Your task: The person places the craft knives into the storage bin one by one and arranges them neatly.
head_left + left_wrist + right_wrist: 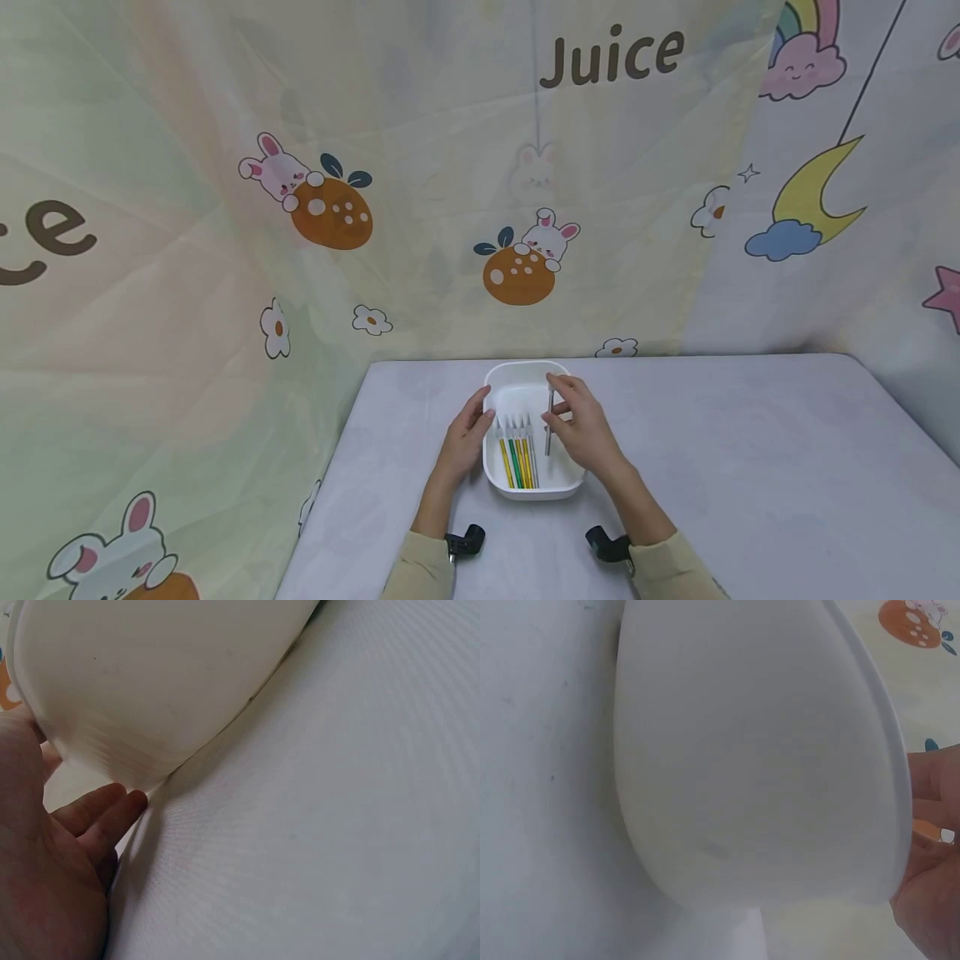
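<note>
A deep white tray [538, 493] stands on the table, its outer wall filling much of both wrist views. Inside lies a row of several forks [517, 454], side by side with tines toward the far end; their handles are yellow, green and silver. My left hand [462, 437] holds the tray's left side, thumb at the rim and fingers [112, 817] along the outer wall. Over the tray's right half, my right hand [588, 425] pinches a slim silver utensil [549, 433]. Fingers cover its upper end. In the right wrist view, the tray wall hides most of that hand.
A white cloth covers the table [735, 467], which stretches to the right of the tray. Behind it hangs a printed curtain [435, 267] with rabbits and oranges. Black wrist devices [467, 540] sit at both sleeve cuffs.
</note>
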`<state>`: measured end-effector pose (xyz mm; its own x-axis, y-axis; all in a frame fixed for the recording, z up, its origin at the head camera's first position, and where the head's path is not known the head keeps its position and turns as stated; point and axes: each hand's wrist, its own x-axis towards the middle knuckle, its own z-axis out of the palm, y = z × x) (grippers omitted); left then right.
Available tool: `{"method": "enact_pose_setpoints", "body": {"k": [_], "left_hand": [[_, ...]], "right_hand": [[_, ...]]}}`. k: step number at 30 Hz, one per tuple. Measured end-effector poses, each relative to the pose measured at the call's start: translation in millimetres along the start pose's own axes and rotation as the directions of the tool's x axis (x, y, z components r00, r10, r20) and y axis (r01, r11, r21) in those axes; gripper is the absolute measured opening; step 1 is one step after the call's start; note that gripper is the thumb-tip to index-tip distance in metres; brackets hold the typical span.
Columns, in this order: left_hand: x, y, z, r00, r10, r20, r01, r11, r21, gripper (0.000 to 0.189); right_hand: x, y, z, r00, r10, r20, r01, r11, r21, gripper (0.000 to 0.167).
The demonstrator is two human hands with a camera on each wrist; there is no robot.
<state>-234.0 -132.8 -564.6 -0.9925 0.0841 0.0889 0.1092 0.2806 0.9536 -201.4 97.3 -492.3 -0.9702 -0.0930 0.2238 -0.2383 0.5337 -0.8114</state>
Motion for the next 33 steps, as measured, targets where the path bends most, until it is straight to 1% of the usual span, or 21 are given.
{"method": "enact_pose_setpoints", "body": {"k": [4,10,15,19,28,33], "left_hand": [[0.5,-0.7,-0.3,1.0,0.0,0.0,0.0,1.0,0.0,0.046],[1.4,0.1,-0.3,1.0,-0.005,0.008,0.005,1.0,0.011,0.047],[1.4,0.9,0.0,1.0,-0.008,0.002,0.008,1.0,0.02,0.046],[1.1,0.1,0.4,1.0,-0.01,0.0,0.01,1.0,0.021,0.047],[0.8,0.0,0.8,1.0,-0.03,0.002,0.03,1.0,0.006,0.046],[1.4,-1.0,0.3,1.0,-0.026,0.001,0.026,1.0,0.014,0.048]], "right_hand": [[0.3,-0.9,3.0,1.0,0.02,0.007,-0.02,1.0,-0.018,0.071],[1.1,-1.7,8.9,0.999,0.036,0.014,-0.036,0.999,-0.014,0.072],[0.9,-1.8,13.6,0.998,0.049,0.031,-0.048,0.999,-0.015,0.072],[1.5,-1.4,16.9,0.998,0.055,0.03,-0.055,0.998,-0.018,0.072],[3.6,-2.3,26.2,1.0,0.01,0.024,-0.01,1.0,-0.011,0.07],[4.0,-1.9,29.6,1.0,0.005,0.026,-0.005,1.0,-0.014,0.07]]}}
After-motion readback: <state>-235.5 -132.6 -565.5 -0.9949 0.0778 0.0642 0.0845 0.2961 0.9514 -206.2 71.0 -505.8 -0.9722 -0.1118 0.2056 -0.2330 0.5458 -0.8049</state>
